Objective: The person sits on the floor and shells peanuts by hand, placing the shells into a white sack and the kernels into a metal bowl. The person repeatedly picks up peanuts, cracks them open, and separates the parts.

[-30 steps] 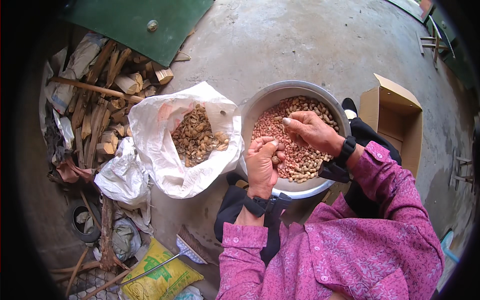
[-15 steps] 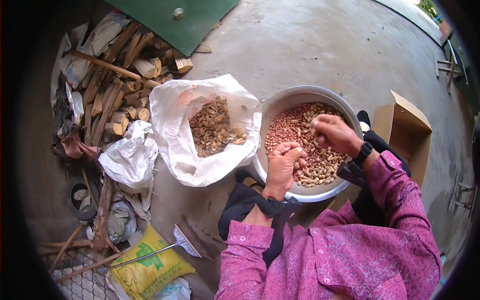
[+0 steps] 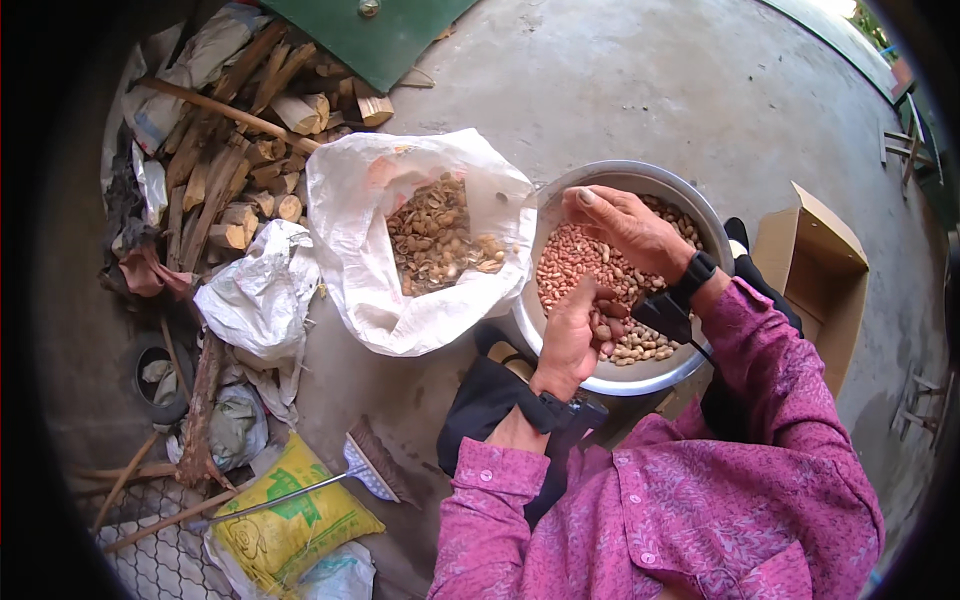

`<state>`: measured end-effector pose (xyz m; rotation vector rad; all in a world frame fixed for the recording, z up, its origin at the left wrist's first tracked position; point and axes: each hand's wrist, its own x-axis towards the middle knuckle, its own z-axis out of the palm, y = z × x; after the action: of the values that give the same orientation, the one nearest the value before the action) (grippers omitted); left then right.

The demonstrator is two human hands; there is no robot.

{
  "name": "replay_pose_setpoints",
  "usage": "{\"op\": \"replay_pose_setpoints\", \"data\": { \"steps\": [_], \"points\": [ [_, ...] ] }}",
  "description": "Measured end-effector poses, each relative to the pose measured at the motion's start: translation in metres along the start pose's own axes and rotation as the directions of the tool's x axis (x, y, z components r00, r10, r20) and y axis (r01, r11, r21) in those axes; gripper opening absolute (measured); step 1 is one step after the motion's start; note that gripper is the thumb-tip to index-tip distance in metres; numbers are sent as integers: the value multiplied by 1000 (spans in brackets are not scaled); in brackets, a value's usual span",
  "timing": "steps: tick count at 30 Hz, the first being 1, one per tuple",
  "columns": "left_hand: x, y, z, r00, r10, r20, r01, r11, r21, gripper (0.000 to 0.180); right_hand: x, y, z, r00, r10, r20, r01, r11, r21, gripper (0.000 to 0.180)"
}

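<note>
A metal basin (image 3: 610, 375) on the concrete floor holds reddish shelled peanuts and pale unshelled ones. My left hand (image 3: 575, 335) is cupped over the basin's near side with several shelled peanuts in its palm. My right hand (image 3: 625, 228) reaches across the basin's far side, fingers pinched near the left rim; what they grip is too small to see. A black band sits on each wrist. To the left lies an open white sack (image 3: 400, 310) with empty peanut shells (image 3: 435, 240) inside it.
Firewood pile (image 3: 235, 150) at the upper left, crumpled white bags (image 3: 260, 300) beside it. A yellow sack (image 3: 290, 525) and a hand brush (image 3: 365, 470) lie lower left. An open cardboard box (image 3: 815, 260) stands right of the basin. A green panel (image 3: 375, 35) is at the top.
My right hand has moved from the middle of the basin toward its far left rim. My left hand has turned palm up with peanuts in it. The view has shifted slightly.
</note>
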<state>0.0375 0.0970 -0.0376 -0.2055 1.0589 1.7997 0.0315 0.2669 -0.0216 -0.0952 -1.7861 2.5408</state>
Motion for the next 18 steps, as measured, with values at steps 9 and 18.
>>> {"op": "replay_pose_setpoints", "data": {
  "steps": [9, 18],
  "points": [
    [7, 7, 22, 999, 28, 28, -27, 999, -39, 61, -38, -12, -19, 995, 60, -82, -73, 984, -160, 38],
    [24, 6, 38, 997, 67, 48, -62, 993, -101, 59, -67, -8, -41, 990, 103, -101, -122, 970, -211, 24]
  ]
}}
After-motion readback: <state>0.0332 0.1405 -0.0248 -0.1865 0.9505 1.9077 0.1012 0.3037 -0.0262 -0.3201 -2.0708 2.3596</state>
